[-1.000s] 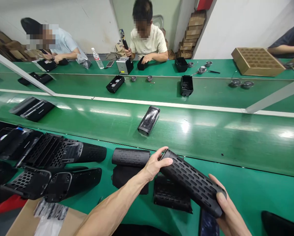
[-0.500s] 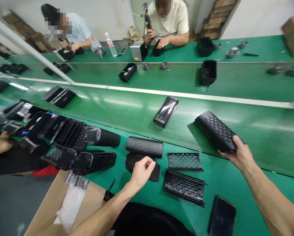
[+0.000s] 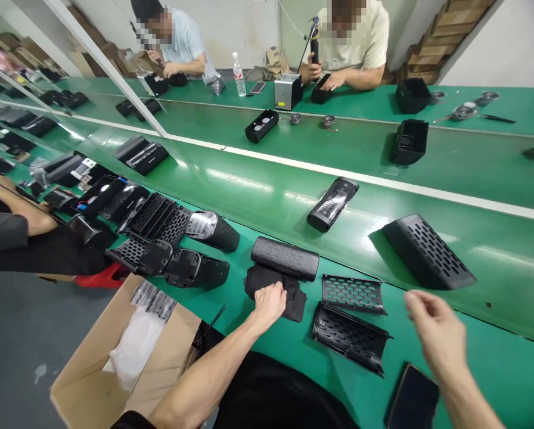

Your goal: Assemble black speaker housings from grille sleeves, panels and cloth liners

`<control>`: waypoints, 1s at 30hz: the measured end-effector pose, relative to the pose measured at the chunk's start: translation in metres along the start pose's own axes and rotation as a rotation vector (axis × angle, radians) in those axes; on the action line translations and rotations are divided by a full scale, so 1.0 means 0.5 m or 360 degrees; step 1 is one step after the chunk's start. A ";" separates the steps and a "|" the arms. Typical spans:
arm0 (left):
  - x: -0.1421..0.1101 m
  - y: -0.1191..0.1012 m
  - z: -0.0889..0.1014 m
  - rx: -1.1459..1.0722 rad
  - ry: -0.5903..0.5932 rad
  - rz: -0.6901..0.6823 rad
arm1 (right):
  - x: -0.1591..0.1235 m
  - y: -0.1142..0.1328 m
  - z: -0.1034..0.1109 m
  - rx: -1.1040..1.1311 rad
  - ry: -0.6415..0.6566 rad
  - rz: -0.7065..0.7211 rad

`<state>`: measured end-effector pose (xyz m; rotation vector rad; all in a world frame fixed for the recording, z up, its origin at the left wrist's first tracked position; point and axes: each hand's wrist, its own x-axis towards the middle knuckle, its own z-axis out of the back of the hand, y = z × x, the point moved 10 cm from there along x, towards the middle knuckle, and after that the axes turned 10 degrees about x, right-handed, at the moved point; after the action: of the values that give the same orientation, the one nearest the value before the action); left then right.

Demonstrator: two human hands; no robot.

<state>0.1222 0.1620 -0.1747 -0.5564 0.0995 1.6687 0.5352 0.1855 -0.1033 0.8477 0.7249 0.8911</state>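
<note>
My left hand rests on a folded black cloth, its fingers curled into the fabric. Just behind the cloth lies a black speaker housing with slotted sides. My right hand hovers over the green bench edge, holding nothing, fingers loosely bent and apart. Beyond it, a black perforated speaker housing sits on the green conveyor belt. Between my hands lie two curved slotted grilles, a thin grille and a deeper grille.
A phone lies front right. A film-covered speaker rests on the belt. Several black housings crowd the left bench, beside an open cardboard box. Two people work across the line; another person's arm is at left.
My right hand has let go of the perforated speaker housing, leaving it on the belt, and drawn back toward me. My left hand has lowered onto the black cloth. The view has shifted left.
</note>
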 end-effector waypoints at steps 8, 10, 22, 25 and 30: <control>-0.076 -0.010 0.034 -0.0107 -0.0114 -0.0367 | -0.256 0.031 -0.401 0.0322 0.0761 -0.0150; -0.098 -0.015 0.035 -0.0152 -0.0137 -0.0440 | -0.271 0.027 -0.453 0.0308 0.0841 -0.0138; -0.030 0.066 -0.013 -0.0284 -0.0283 -0.0175 | -0.257 0.080 -0.372 -0.0153 0.0742 0.0389; -0.019 0.068 -0.018 -0.0298 -0.0243 -0.0128 | -0.223 0.083 -0.324 -0.0234 0.0722 0.0433; -0.008 0.075 -0.020 -0.0279 -0.0180 -0.0068 | -0.067 -0.006 -0.215 -0.0488 0.0520 0.0224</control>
<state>0.0900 0.1476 -0.1909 -0.5899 -0.1414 1.6731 0.4329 0.1888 -0.1510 0.4888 0.7903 1.2496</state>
